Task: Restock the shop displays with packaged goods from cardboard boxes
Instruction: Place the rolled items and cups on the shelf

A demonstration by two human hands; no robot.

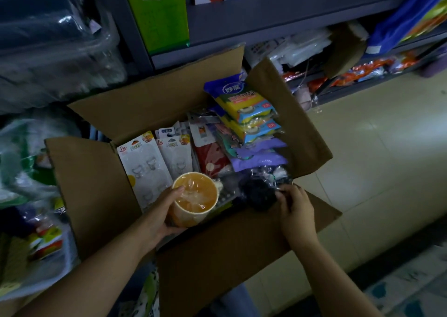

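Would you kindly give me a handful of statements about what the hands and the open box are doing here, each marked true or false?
1. The left hand holds an orange cup with clear plastic inside it. True.
2. The right hand rests flat on the floor. False: its fingers pinch a clear bag of dark items at the box's near right corner.
3. The cardboard box has its flaps open. True.
4. The yellow sponge packs lie on the shelf. False: they stand in the box, at its far right.
5. White hook cards stand in the left part of the box. True.
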